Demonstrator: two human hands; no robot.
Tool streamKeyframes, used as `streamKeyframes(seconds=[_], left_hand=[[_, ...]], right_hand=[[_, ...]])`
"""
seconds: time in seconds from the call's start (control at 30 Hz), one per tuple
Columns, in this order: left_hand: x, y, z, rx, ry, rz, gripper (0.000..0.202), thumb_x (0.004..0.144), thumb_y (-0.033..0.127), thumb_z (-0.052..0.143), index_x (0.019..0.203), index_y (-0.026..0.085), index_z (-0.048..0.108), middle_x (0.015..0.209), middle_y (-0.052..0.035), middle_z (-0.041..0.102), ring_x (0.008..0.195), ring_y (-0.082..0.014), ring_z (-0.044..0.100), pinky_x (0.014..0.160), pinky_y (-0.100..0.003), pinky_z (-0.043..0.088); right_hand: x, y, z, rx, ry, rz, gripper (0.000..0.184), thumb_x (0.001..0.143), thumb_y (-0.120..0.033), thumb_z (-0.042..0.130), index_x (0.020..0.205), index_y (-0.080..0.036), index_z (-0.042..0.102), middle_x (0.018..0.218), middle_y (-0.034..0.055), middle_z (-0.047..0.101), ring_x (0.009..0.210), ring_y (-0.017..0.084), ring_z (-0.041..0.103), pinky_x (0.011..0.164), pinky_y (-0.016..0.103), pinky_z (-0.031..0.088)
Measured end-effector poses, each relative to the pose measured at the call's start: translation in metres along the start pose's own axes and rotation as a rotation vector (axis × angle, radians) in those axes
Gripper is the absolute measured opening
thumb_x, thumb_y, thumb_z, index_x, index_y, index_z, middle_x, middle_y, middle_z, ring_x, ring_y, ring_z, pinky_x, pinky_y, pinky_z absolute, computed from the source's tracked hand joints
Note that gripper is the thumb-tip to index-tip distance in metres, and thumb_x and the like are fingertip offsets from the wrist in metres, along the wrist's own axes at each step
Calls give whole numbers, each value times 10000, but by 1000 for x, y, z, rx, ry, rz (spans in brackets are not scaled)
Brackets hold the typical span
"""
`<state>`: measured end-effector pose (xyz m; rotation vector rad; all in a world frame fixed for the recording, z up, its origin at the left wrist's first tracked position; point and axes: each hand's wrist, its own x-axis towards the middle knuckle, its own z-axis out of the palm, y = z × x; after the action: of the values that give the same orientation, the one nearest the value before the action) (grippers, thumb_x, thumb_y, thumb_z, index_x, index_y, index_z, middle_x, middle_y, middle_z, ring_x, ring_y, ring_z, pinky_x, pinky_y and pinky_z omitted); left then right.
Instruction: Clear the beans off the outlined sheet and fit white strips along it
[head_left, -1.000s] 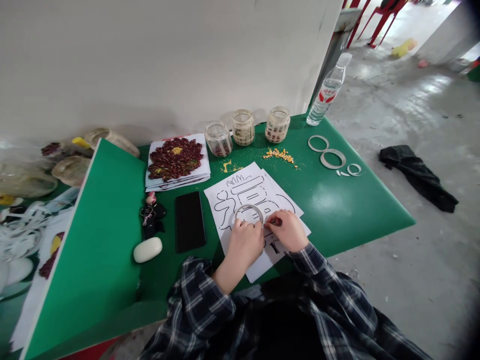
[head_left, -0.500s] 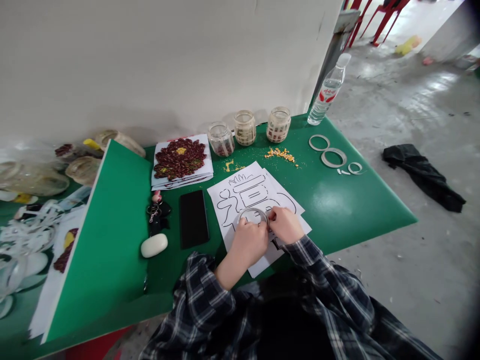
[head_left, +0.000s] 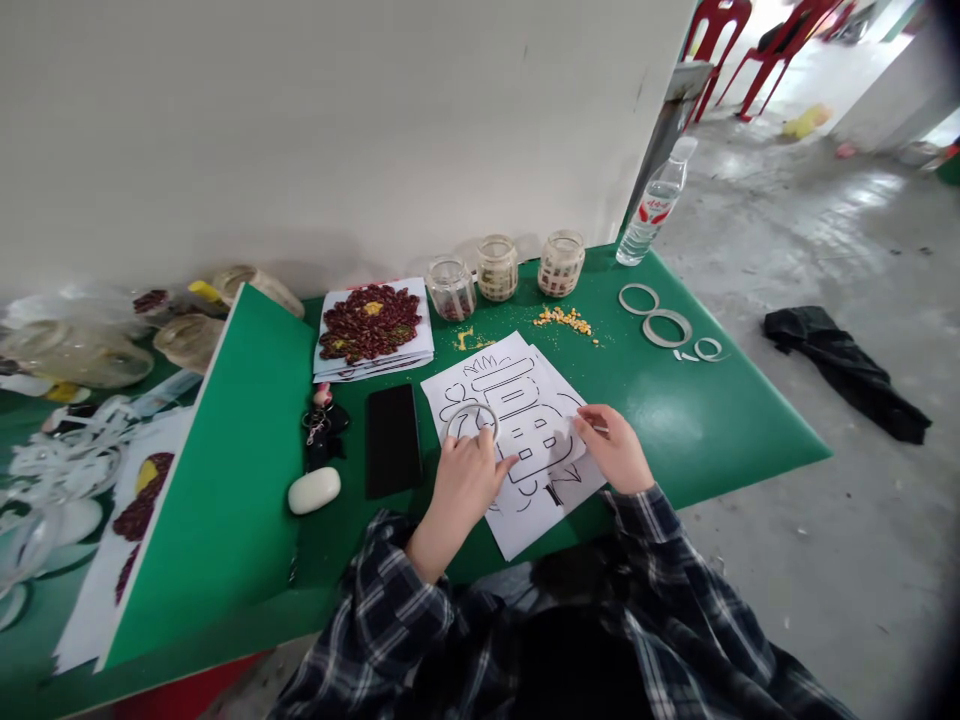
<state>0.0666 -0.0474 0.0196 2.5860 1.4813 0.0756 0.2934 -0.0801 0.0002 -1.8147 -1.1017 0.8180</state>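
Observation:
My left hand point(head_left: 466, 470) holds a thin roll of tape point(head_left: 496, 418) over the left side of a line drawing on white paper point(head_left: 510, 520). The roll's ring stands out beyond the fingers. At the drawing's right edge, my right hand point(head_left: 613, 448) is closed in a pinch, with a small pale strip point(head_left: 600, 429) showing at its fingertips. Whether that strip runs back to the roll cannot be made out. A second sheet lies partly under the drawing. Left of the papers is a black phone point(head_left: 394, 440).
Three glass jars point(head_left: 497, 268) stand by the wall, near corn kernels point(head_left: 566, 320). A water bottle point(head_left: 651, 215) and several tape rolls point(head_left: 667, 328) are at right. At left are a bean picture point(head_left: 371, 322), keys point(head_left: 319, 425), a white case point(head_left: 314, 491) and a green board point(head_left: 217, 480).
My hands have drawn apart from the roll: the left went left with it, the right went right with a small pale strip. More of the drawing shows between them. The view has shifted slightly.

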Motion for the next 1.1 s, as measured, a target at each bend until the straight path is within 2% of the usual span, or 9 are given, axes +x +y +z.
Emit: streamKeyframes(seconds=[0.1,0.2,0.37,0.57,0.73,0.83,0.97,1.03,1.1], left_hand=[[1,7,6,24,-29,-12,434,899,531,491,1040,125,547,735,-72,659,774,-275,620,753,-402,377],[2,9,8,22,-32,-26,434,896,522,501,1068,126,546,748,-77,671,788,-276,626,770,-404,383],[1,5,7,-23,35,-42,364,889,518,512,968,163,537,737,-60,659,766,-256,618,760,-397,383],[2,1,-12,-142,277,-89,227,958,367,392,841,192,477,711,-29,606,708,-204,581,768,-369,373],[8,0,-19,-172,305,-71,211,963,248,324,834,190,480,667,-13,564,684,-193,552,741,-355,369],[13,2,-12,-142,280,-59,213,961,240,331,837,183,494,663,-11,556,682,-190,551,744,-355,368],[17,5,4,-45,228,-32,197,955,262,373,871,165,522,710,-33,588,751,-216,580,770,-379,371],[18,6,11,-5,184,-16,189,948,284,408,887,157,535,739,-44,608,771,-230,588,772,-389,375],[18,6,16,17,156,-6,192,943,304,433,904,151,544,764,-52,622,779,-237,592,772,-395,380]], right_hand=[[7,1,-2,-12,-41,38,330,766,-398,624,1002,-167,611,986,90,659,886,194,622,801,338,502],[12,0,0,-24,-118,67,394,741,-425,656,1032,-163,608,861,53,655,756,173,610,697,312,500],[10,4,-2,-13,-286,1,341,751,-421,648,970,-161,632,688,-5,599,621,147,552,542,269,458],[16,6,-20,158,-252,34,366,778,-439,624,1017,-162,624,743,15,622,584,139,535,458,258,465],[39,12,-16,165,-226,60,427,771,-439,631,1087,-153,615,737,13,633,493,123,499,455,287,474],[44,15,-13,-50,-109,-11,509,767,-455,651,1174,-153,604,840,48,641,554,149,532,545,335,503],[37,6,-12,-430,157,-322,356,858,-417,577,1093,-166,670,993,108,627,877,239,562,850,415,461],[34,-3,-9,-488,161,-407,280,908,-349,507,1028,-175,691,1010,110,633,955,249,541,897,401,428],[37,-10,-1,-489,80,-409,248,913,-301,491,978,-180,697,958,95,646,910,233,547,860,370,431]])
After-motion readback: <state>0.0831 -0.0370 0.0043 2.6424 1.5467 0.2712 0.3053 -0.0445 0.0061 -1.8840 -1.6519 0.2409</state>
